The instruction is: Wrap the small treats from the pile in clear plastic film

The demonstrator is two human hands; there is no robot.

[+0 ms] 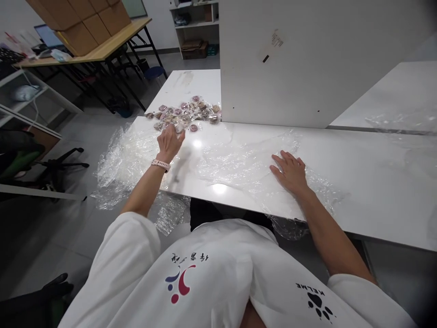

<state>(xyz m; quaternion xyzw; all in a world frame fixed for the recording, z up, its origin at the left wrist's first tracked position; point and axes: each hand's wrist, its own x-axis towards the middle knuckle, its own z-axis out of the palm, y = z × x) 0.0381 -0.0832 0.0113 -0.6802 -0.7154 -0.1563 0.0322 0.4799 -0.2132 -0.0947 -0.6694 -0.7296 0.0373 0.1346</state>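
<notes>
My left hand (170, 145) reaches to the near edge of a pile of small clear-wrapped packets (184, 111) with pink and brown contents. Its thumb and forefinger are apart beside the closest packets, and its fingertips partly cover them, so contact is unclear. A pale band circles that wrist. Over the white table (362, 182) spreads a thin, crinkled sheet of clear plastic film (235, 159). My right hand (290, 172) rests on the film's right part, palm down with fingers spread.
More bunched clear film (119, 155) hangs over the table's left end. A tall white panel (273, 68) stands upright behind the film. At the back left, cardboard boxes (85, 27) sit on a wooden desk (99, 53), with a blue stool (154, 72) nearby.
</notes>
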